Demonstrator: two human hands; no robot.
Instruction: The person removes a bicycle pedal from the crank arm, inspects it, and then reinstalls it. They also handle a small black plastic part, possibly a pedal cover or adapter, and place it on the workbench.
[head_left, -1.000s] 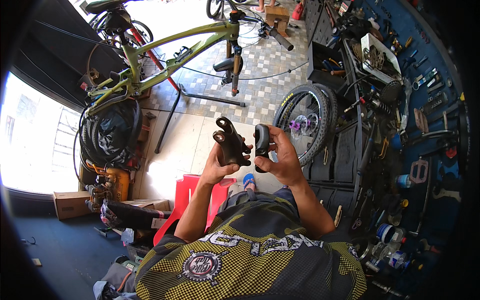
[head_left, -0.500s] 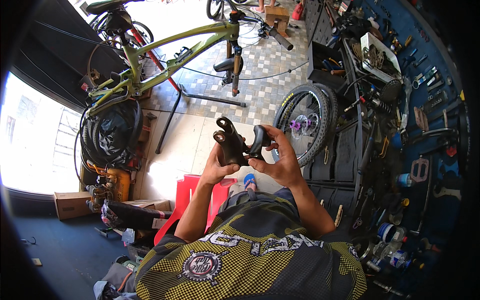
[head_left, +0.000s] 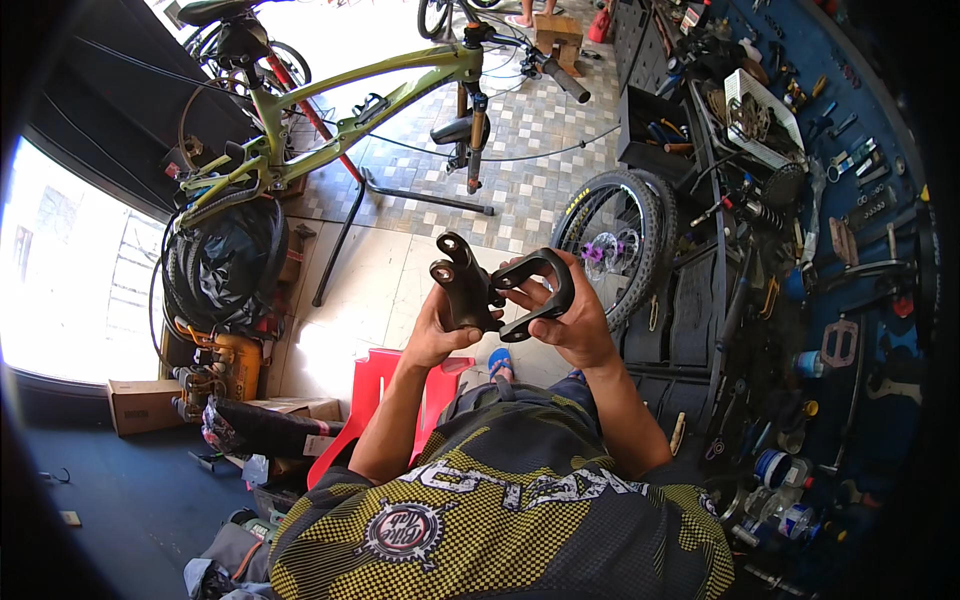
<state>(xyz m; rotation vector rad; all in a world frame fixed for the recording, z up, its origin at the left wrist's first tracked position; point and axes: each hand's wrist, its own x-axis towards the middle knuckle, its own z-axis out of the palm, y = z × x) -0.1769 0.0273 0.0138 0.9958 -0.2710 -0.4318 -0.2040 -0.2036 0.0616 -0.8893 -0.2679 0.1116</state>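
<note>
A: While we look frame centre, our left hand (head_left: 432,335) clenches the black bracket (head_left: 462,285); our right hand (head_left: 575,320) grips the black curved part (head_left: 540,295).

B: Touching. Green bicycle (head_left: 350,95) upper left, wheel (head_left: 615,245) right.

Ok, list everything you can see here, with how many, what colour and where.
bicycle frame: one, olive green, clamped on a repair stand, upper left
bike part: one, black, forked, held in both hands at centre
wheel: one, black tyre, purple hub, leaning right of centre
stool: one, red plastic, under the left forearm
tyres: a bundle, black, left by the doorway
cardboard box: one, brown, lower left floor
tool wall: one, blue, hung with many tools, right side
sandal: one, blue, on the floor below the hands
left hand: grip on the part's left end
right hand: grip on the part's curved right end
</note>
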